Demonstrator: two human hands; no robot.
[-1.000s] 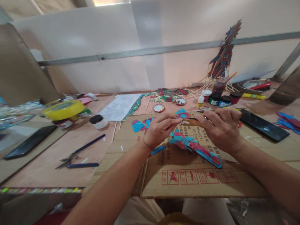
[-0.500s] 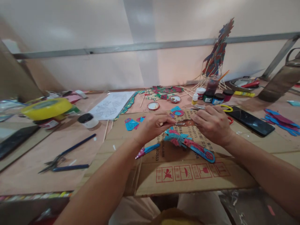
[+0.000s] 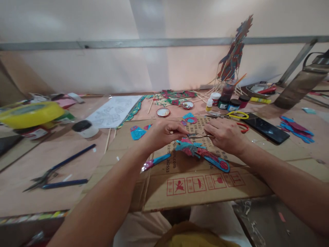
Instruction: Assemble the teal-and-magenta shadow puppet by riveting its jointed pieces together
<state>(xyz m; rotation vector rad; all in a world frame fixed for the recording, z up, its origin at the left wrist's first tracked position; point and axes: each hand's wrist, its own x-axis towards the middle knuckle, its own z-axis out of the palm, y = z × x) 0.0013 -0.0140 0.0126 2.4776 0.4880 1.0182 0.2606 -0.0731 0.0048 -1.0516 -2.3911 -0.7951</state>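
My left hand [image 3: 166, 133] is closed in a pinch on one end of a thin shiny strip [image 3: 196, 136], whose kind I cannot make out. The strip's other end runs into the curled fingers of my right hand [image 3: 223, 134]. Just below lies a blue and pink painted figure [image 3: 190, 148], tied around its middle, on the flattened cardboard [image 3: 205, 202]. Its long rounded piece [image 3: 218, 163] points to the lower right. A blue and pink pointed piece [image 3: 156, 162] lies left of it. Painted cutouts [image 3: 137, 133] sit behind my left hand. Scissors [image 3: 238, 115] lie partly hidden behind my right hand.
Pliers [image 3: 55, 171] lie open at the left, near a lidded jar [image 3: 84, 129] and a yellow tape roll [image 3: 31, 115]. Drawn sheets [image 3: 115, 109] lie farther back. Paint jars [image 3: 233, 104], a phone [image 3: 266, 128] and a tall bottle [image 3: 300, 84] stand or lie at the right.
The whole view has shifted, so the table things appear farther left. Both hands keep hold of the strip, which now looks thinner and darker. More of the scissors shows behind my right hand.
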